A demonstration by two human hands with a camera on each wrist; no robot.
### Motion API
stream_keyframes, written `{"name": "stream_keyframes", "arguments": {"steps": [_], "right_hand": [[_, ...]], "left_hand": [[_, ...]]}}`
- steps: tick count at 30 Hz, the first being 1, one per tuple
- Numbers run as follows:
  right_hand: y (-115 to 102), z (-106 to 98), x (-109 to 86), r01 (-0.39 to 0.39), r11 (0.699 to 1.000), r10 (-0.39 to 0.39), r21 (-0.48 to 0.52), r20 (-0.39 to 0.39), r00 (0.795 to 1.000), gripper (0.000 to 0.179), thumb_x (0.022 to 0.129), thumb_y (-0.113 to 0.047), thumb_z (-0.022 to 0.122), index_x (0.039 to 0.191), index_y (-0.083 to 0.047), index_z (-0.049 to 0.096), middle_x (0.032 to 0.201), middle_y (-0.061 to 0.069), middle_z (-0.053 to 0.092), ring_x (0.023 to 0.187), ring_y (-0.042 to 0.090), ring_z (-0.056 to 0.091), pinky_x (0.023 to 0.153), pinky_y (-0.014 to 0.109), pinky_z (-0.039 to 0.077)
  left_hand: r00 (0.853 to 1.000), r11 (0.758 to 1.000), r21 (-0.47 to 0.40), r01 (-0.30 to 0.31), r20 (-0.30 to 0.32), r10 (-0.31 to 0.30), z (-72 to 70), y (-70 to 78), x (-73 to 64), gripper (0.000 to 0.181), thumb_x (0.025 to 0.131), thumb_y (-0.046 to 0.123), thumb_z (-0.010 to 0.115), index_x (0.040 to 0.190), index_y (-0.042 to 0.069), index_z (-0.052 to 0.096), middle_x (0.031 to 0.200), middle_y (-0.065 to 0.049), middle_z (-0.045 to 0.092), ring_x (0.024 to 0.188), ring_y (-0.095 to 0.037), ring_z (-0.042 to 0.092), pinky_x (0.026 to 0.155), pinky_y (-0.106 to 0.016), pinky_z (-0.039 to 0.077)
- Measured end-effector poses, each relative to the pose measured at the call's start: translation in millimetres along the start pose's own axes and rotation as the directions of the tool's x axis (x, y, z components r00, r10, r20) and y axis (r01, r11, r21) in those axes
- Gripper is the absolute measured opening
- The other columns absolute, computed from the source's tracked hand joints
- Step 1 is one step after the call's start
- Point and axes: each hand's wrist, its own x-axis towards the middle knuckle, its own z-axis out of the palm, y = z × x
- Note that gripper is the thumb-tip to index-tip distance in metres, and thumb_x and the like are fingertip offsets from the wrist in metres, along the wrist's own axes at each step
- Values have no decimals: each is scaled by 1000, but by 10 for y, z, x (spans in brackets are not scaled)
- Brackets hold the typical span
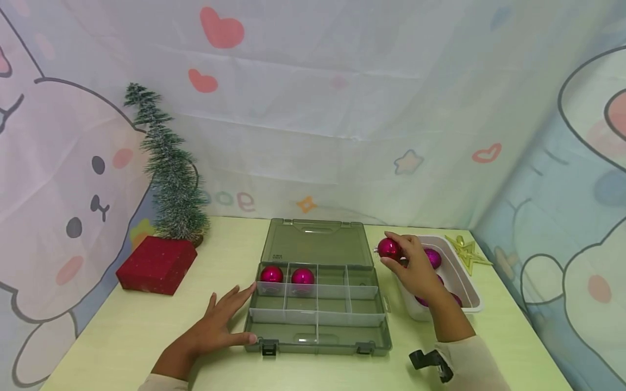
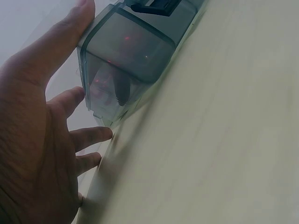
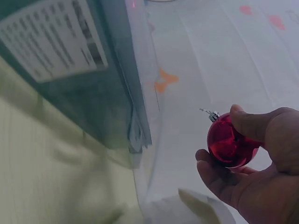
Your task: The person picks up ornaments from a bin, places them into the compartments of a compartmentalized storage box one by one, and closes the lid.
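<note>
Presently, right hand (image 1: 418, 269) angles over white tub (image 1: 473, 303), grip pinching red bauble (image 1: 388, 248) (silver cap (image 3: 214, 116) leftward) beside it; left hand (image 1: 215, 327), spread wide, touches divided case (image 1: 353, 334) holding two magenta baubles (image 1: 271, 275); tub contains purple baubles (image 1: 433, 257).

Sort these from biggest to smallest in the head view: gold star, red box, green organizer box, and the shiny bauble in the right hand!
1. Green organizer box
2. Red box
3. Gold star
4. Shiny bauble in the right hand
</note>
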Motion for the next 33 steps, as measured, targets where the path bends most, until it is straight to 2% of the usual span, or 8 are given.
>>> {"name": "stream_keyframes", "arguments": {"steps": [5, 8, 11, 15, 21, 26, 33], "right_hand": [[-99, 186, 36, 19, 999, -20, 28, 34, 999, 67, 102, -9, 76, 162, -1, 47, 135, 30, 54, 110, 36, 71, 92, 35, 66], [-156, 295, 52, 23, 999, -25, 33, 60, 998, 72, 103, -9, 76, 165, 3, 40, 136, 30, 55, 111, 37, 71, 94, 42, 66], [-217, 394, 62, 4, 999, -8, 45, 90, 996, 74, 104, -11, 75, 166, 3, 36, 143, 29, 55, 122, 42, 68, 100, 52, 63], [-288, 523, 81, -29, 997, 20, 68, 131, 991, 70, 104, -13, 75, 163, 2, 40, 150, 27, 57, 138, 44, 61, 106, 57, 60], [-332, 721, 93, 4, 999, -10, 51, 134, 991, 60, 102, -14, 78, 154, 2, 53, 146, 23, 65, 136, 42, 64, 113, 60, 56], [-342, 817, 99, -17, 999, 9, 45, 172, 985, 61, 102, -17, 79, 155, -1, 54, 149, 20, 66, 140, 40, 63, 117, 60, 53], [-311, 899, 86, -10, 998, -1, 65, 169, 986, 61, 100, -16, 81, 155, -3, 57, 155, 20, 63, 147, 42, 57, 122, 65, 46]], "left_hand": [[1000, 1000, -2, 3, 1, -3, -2, 1, -1, 107, 87, 50, 85, 174, 20, 31, 177, -17, 39, 162, -61, 23, 118, -91, -8], [1000, 1000, 3, 1, 1, -1, -2, 0, -2, 107, 87, 51, 85, 174, 20, 30, 177, -17, 39, 162, -61, 23, 118, -91, -7], [1000, 1000, 3, -2, -1, 2, 0, -3, -4, 107, 88, 51, 85, 174, 21, 30, 177, -16, 39, 162, -62, 23, 118, -91, -8], [1000, 1000, 4, -3, -2, 3, 0, -4, -4, 107, 88, 53, 85, 174, 22, 30, 177, -16, 39, 162, -62, 23, 118, -92, -7], [1000, 1000, 6, -5, -5, 5, -6, 5, -3, 106, 88, 52, 85, 174, 20, 31, 176, -16, 40, 162, -62, 23, 117, -92, -7], [1000, 1000, -7, -12, -3, 12, -9, 15, -5, 106, 89, 52, 85, 174, 19, 31, 176, -17, 40, 162, -63, 23, 117, -92, -8], [1000, 1000, -13, -16, -5, 16, -10, 18, -7, 105, 90, 52, 84, 174, 19, 31, 176, -17, 40, 162, -63, 23, 116, -92, -8]]}}
